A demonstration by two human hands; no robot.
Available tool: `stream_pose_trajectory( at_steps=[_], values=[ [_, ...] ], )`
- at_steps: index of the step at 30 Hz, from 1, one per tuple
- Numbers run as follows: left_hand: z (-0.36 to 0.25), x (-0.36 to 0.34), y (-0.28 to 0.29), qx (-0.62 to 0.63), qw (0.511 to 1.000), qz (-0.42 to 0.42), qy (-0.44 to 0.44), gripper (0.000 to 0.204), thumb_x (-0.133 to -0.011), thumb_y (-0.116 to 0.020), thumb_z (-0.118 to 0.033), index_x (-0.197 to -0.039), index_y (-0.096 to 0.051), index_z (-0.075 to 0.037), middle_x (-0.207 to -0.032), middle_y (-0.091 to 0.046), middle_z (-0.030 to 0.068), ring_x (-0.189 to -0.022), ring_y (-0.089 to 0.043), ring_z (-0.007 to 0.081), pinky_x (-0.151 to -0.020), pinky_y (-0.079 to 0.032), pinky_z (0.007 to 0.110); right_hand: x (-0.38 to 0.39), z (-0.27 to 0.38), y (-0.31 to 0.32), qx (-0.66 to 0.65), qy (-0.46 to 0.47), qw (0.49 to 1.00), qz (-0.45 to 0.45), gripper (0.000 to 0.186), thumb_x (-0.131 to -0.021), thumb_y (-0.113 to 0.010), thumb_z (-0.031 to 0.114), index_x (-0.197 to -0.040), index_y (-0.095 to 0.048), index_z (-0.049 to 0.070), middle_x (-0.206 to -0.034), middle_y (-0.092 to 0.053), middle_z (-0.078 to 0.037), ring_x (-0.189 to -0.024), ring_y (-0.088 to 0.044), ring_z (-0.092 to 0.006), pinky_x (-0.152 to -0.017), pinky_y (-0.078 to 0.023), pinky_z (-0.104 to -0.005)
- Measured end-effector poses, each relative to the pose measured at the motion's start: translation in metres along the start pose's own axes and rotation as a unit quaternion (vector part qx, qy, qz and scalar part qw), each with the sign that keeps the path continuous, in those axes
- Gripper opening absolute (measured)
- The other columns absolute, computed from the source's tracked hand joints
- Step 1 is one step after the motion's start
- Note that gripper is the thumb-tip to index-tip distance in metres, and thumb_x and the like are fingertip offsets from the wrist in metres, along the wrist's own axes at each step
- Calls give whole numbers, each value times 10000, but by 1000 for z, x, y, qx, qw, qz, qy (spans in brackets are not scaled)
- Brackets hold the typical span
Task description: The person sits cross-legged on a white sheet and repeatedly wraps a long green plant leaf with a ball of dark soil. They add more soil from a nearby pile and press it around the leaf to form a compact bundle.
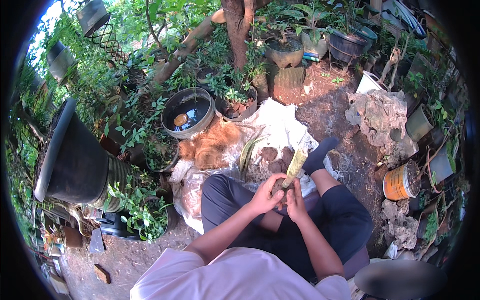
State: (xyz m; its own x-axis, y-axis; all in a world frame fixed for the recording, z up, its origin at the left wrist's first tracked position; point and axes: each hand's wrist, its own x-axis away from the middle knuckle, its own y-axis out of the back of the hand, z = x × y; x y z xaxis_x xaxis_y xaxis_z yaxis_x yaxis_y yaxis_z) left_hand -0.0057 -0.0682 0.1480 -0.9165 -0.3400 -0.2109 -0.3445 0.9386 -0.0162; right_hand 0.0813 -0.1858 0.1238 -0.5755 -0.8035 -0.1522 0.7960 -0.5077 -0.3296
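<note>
Over my crossed legs, my left hand (265, 196) curls round a dark lump of soil (278, 186) from the left side. Opposite it, my right hand (296, 204) presses on the same lump. A thick, pale yellow-green leaf cutting (297, 167) rises from the soil between my hands, tilted up to the right. Just beyond lie loose brown clumps of soil (274, 159) on a white sack (278, 118). Long green leaves (246, 155) rest left of the clumps, beside a heap of orange-brown fibre (211, 146). My fingertips are partly hidden.
Ahead stands a round basin of dark water (188, 111) with a plant pot (236, 107) beside it. A big black pot (75, 155) leans at the left. On the right are crumpled grey sheeting (377, 115) and an orange can (398, 183). A tree trunk (239, 37) rises behind.
</note>
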Motion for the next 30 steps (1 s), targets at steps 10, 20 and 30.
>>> stream_pose_trajectory(
  at_steps=[10, 20, 30],
  values=[
    [5, 4, -11, -38, 997, -68, -24, 481, -1041, -399, -434, -1246, -532, -20, -872, -626, 89, -590, -606, 134, -584, -500, 280, 1, -6, 0, 98, -12, 993, -71, 390, -1041, -366, 391, -1225, -472, 64, -813, -591, -51, -502, -516, -64, -405, -398, -196],
    [11, 0, -2, 164, 981, 53, 85, 494, -1063, -378, -405, -1402, -388, -46, -925, -646, 90, -731, -660, 169, -667, -535, 315, 0, -2, 0, 4, -68, 993, -93, 394, -1039, -357, 395, -1253, -461, 81, -789, -595, -52, -467, -527, -89, -371, -406, -204],
    [-6, 1, 18, 158, 974, 129, 96, 393, -1043, -500, -229, -1388, -444, -48, -1229, -546, 68, -1125, -530, 138, -968, -447, 319, 2, 4, 8, -17, -108, 992, -68, 510, -999, -347, 499, -1241, -469, 67, -802, -614, -62, -431, -539, -112, -329, -386, -217]
  ],
)
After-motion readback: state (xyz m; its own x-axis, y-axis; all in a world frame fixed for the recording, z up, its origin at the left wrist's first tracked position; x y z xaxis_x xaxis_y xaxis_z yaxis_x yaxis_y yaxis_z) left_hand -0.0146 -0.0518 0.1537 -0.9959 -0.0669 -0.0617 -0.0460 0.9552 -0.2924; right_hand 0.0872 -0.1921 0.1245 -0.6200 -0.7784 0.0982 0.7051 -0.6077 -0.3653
